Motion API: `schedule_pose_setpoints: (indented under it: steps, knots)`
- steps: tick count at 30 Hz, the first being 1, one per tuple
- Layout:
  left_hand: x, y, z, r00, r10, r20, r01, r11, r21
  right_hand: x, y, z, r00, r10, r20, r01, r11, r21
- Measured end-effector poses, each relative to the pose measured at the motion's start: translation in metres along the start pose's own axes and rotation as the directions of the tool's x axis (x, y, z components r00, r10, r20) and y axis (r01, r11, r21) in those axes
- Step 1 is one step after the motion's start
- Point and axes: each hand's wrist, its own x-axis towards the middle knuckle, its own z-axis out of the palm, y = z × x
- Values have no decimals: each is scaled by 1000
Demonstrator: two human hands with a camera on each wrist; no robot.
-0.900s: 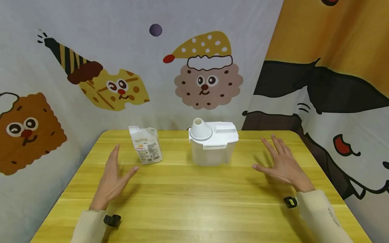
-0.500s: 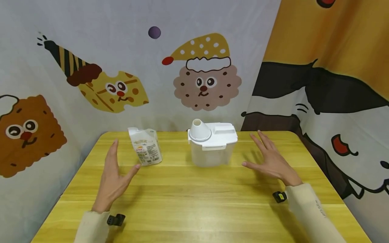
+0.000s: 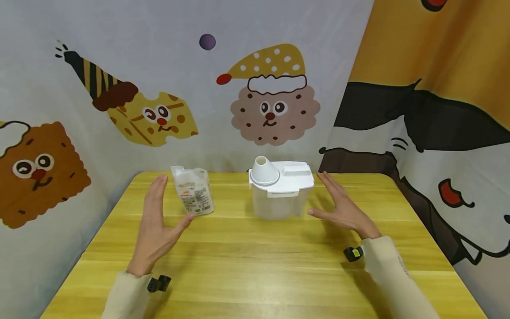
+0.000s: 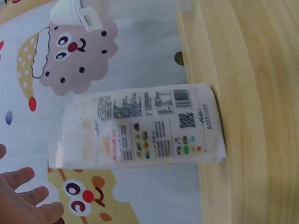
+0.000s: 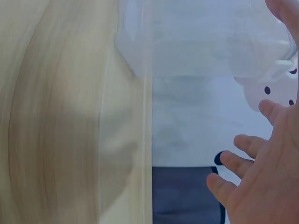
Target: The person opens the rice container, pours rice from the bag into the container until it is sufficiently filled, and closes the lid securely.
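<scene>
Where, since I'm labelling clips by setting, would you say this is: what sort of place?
Probably a small indoor filming nook, though the wider room is out of view: cartoon-printed cloth hangs behind and along both sides of a table, where a bag and a tub stand.

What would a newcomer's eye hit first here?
Probably the cartoon biscuit with a polka-dot hat, on the backdrop behind the table. Next, the translucent container toward the table's far side, a white cone on its lid, and the printed bag to its left. The left hand is near the bag, the right hand beside the container.
</scene>
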Motion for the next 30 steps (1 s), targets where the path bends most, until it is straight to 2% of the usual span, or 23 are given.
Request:
schedule_pose_setpoints:
  steps: [8,16,23,30]
  knots:
    - [12,20,8,990,140,12,-140,990,8,11,-4,11,1000,-11,12,9,990,141]
    - [22,36,24,978,195,71,-192,980,-46,21,1,23,998,-54,-12,55,956,287]
    - [32,49,42,962,255,95,-249,966,-70,29,4,29,996,-85,-22,86,906,413]
    - [42,60,60,942,319,105,-311,946,-88,37,5,34,994,-88,-64,108,874,474]
